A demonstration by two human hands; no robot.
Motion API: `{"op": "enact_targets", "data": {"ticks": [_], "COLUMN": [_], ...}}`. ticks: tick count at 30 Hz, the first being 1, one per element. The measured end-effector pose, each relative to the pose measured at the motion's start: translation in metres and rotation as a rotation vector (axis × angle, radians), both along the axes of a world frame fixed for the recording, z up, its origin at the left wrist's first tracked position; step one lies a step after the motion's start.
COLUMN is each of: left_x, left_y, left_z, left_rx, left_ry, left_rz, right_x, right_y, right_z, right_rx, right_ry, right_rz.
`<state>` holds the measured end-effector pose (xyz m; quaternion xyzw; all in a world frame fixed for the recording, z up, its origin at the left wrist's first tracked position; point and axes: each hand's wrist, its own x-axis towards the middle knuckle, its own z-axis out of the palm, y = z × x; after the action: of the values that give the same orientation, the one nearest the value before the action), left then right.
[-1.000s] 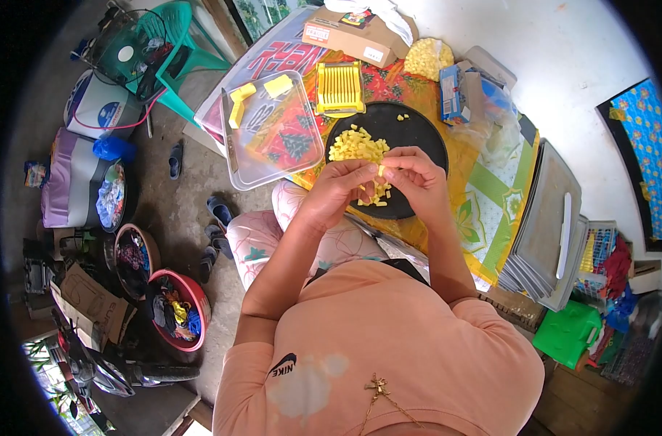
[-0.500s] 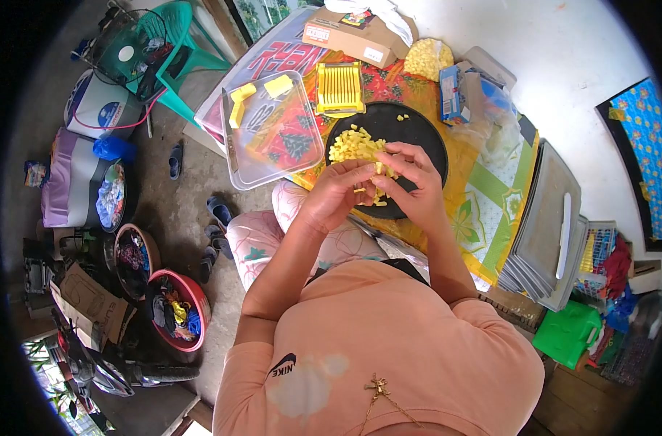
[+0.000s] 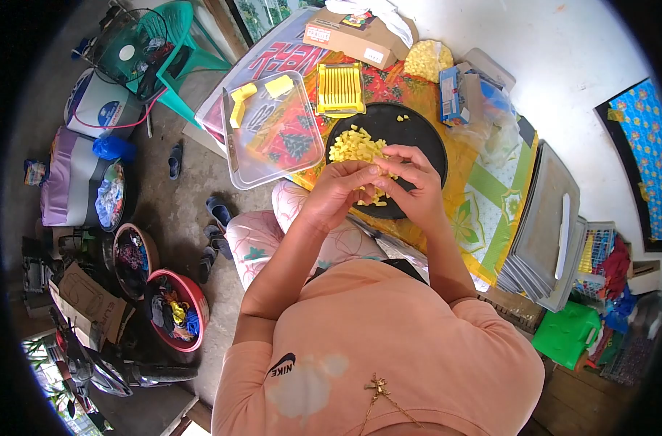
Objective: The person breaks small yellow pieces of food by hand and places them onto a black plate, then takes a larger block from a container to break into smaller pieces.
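Note:
Over a round black tray, my left hand and my right hand meet at their fingertips. Both are closed in a pinch around small yellow pieces, largely covered by the fingers. Under and beyond the hands lies a heap of small yellow chunks, with a few stray bits farther off on the tray. Just behind the tray stands a yellow slicer with parallel bars. To its left, a clear plastic lid or shallow tray carries a few larger yellow blocks and a knife along its edge.
At the table's back are a cardboard box and a bag of yellow pieces. A blue box and plastic bags stand at the right. Stacked grey trays lean beside the table. Tubs, including a red basin, sit on the floor at left.
My fingertips have drawn closer together, and the yellow piece that showed between them is now mostly covered. Both hands stay over the tray.

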<state>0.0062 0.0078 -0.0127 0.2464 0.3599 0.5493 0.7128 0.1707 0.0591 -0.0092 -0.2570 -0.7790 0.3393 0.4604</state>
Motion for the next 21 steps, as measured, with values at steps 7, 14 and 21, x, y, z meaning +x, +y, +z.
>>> {"op": "enact_targets", "data": {"ticks": [7,14,21], "left_x": [-0.002,-0.001,-0.005], "left_y": [-0.001,0.0,-0.001], "left_z": [-0.001,-0.001,-0.008], "left_rx": [0.004,0.009,-0.004], "left_ry": [0.055,0.056,-0.009], "left_rz": [0.006,0.016,0.009], "right_x": [-0.001,-0.004,-0.004], "right_y": [0.001,0.0,0.005], "right_z": [-0.002,-0.001,-0.01], "right_rx": [0.001,-0.029,-0.107], "right_ry": [0.013,-0.029,0.02], "right_rz": [0.012,0.002,0.027]}}
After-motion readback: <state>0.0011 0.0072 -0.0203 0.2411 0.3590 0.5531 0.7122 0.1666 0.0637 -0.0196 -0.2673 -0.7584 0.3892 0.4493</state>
